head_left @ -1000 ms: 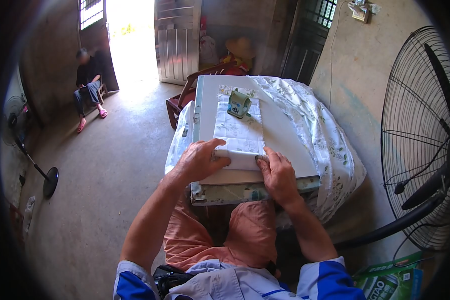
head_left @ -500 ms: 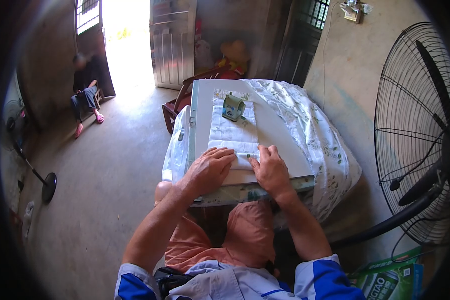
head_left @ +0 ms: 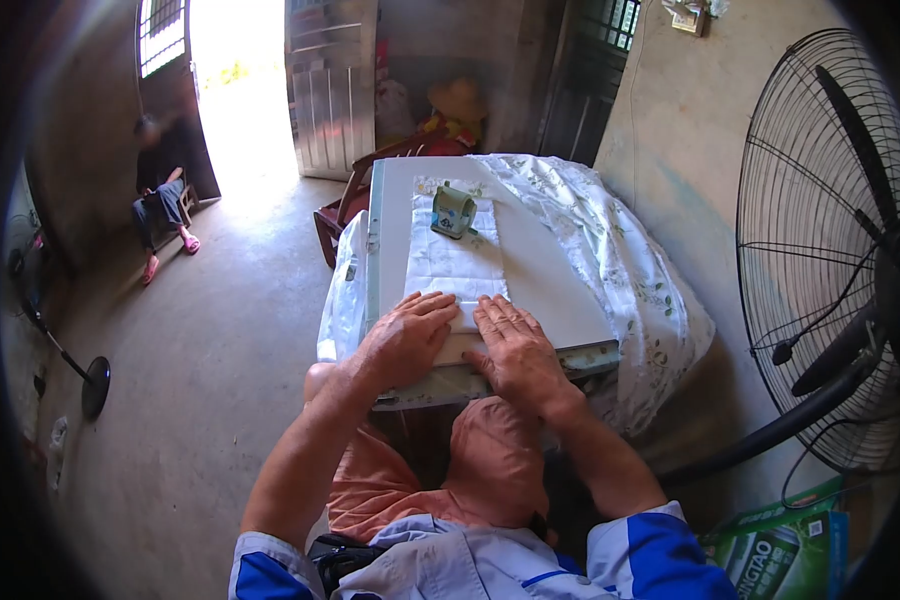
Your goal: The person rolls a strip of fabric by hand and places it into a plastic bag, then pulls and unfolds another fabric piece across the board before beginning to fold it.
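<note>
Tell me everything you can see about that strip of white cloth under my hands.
The white cloth strip is long and narrow, apparently thin fabric, with a leafy print showing at its far end. It lies flat on the pale board, running away from you, with faint creases across it. The left hand and right hand rest palm down over its near end, partly hiding it. A greenish object sits on it towards the far end.
</note>
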The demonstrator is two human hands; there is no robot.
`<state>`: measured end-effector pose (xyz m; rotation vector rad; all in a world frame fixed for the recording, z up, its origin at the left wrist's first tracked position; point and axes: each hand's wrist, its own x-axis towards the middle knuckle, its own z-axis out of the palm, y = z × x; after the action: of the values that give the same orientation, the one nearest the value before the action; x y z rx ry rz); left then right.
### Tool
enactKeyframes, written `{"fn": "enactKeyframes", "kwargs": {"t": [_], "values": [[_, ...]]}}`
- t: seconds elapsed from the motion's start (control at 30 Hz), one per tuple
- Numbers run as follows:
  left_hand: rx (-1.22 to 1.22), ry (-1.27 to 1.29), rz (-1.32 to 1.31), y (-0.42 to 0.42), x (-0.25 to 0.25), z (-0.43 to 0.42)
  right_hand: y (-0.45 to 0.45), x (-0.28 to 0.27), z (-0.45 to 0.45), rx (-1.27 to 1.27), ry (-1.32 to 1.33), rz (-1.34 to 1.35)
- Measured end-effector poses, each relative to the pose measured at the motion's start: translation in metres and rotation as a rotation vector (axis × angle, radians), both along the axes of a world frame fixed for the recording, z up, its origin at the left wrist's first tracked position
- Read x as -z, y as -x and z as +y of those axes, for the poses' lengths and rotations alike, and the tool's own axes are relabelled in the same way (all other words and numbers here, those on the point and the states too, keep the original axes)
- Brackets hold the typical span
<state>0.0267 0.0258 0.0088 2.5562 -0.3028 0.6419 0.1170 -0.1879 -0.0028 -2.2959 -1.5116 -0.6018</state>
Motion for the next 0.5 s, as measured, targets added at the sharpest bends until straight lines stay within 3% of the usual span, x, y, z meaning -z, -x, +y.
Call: {"fn": "enactKeyframes", "kwargs": {"t": [0.5], "values": [[0.006, -0.021, -0.091, 0.035, -0.004, -0.019, 0.02, -0.009, -0.03, -0.069, -0.11, 0.083]]}}
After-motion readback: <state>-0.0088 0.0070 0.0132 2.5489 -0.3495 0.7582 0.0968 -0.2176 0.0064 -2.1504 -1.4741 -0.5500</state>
